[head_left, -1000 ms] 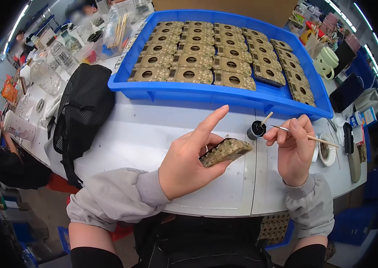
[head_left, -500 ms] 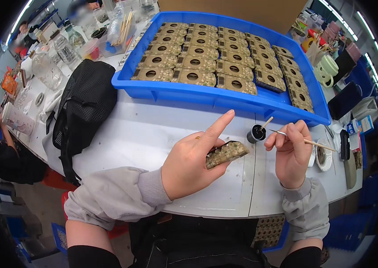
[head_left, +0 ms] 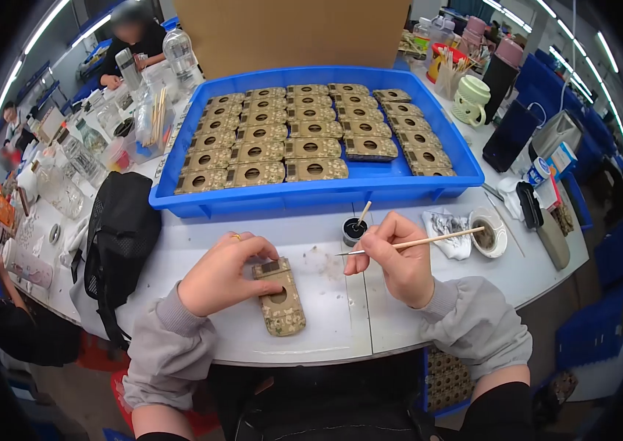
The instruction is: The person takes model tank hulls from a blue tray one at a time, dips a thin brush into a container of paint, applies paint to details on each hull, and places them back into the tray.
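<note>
My left hand [head_left: 222, 278] is closed around the upper part of a camouflage-patterned case [head_left: 283, 314], which has a round hole in its face and a small dark rectangle near the top. The case's patterned face is turned up, just above or on the white tabletop; I cannot tell if it touches. In my right hand [head_left: 403, 264] is a fine paintbrush [head_left: 440, 238], pinched with its thin tip pointing left, apart from the case. A small pot of black paint [head_left: 354, 234] stands beside that hand, with a wooden stick in it.
Beyond my hands, a blue tray [head_left: 311, 198] holds rows of similar cases [head_left: 317, 170]. A black mesh bag [head_left: 124, 235] lies at left. To the right are a white dish [head_left: 499, 242], a stained tissue [head_left: 447, 234] and a green mug [head_left: 470, 101]. A person [head_left: 135, 44] sits at the back left.
The case has turned from edge-on to face-up and come lower, and the left hand's extended index finger is now bent over it. The brush hand has moved a little. The head view has shifted.
</note>
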Demonstrator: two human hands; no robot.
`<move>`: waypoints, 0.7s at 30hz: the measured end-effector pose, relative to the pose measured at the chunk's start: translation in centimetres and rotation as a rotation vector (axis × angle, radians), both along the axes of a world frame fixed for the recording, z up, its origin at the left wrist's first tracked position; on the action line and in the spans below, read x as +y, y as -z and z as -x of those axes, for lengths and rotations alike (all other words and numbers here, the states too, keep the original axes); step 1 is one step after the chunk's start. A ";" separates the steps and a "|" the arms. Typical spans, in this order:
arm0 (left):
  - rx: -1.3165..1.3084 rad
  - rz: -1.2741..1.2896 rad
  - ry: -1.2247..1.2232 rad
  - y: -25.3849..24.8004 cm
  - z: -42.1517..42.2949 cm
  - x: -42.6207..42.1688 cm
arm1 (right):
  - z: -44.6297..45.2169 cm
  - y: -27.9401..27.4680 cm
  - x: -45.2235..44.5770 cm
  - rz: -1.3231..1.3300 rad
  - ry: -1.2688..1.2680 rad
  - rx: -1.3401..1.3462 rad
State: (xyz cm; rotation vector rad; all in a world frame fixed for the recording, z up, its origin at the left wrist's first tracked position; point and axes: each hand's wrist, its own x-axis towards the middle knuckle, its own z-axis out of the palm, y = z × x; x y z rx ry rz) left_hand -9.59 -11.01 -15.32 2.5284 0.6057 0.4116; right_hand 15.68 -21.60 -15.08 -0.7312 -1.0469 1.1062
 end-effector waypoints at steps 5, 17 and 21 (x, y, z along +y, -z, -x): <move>0.217 0.080 -0.070 -3.9 -1.6 -1.4 | 0.5 -0.1 -0.6 -0.014 -0.010 -0.088; 0.089 0.101 -0.484 -10.4 -13.6 9.0 | 0.6 1.4 -1.1 -0.370 -0.083 -0.695; 0.291 -0.157 -0.463 -9.1 -20.7 8.4 | 0.5 1.6 -1.0 -0.341 -0.058 -0.681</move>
